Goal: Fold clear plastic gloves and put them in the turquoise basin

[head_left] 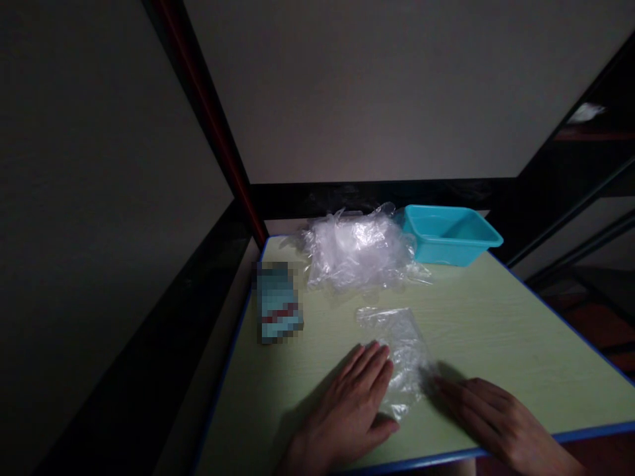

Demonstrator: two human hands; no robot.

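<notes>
A thin, clear, crinkled piece of plastic, which looks like a folded disposable glove [404, 350], lies flat on the table in front of me. My left hand [354, 403] is palm down at its left edge, fingers stretched out and fingertips touching the plastic. On the other side, my right hand [496, 416] has its fingers pressed together, their tips at the glove's right edge. The right thumb is hidden beneath that hand. Farther back, a loose heap of clear plastic gloves [360, 251] shows several rounded finger ends.
A turquoise plastic basin [446, 251] stands at the table's back right corner, beside the heap. At the left edge lies a blurred-out, bluish rectangular object [278, 304]. The pale table [501, 324] has a blue rim. Panels [367, 99] rise behind it and to the left.
</notes>
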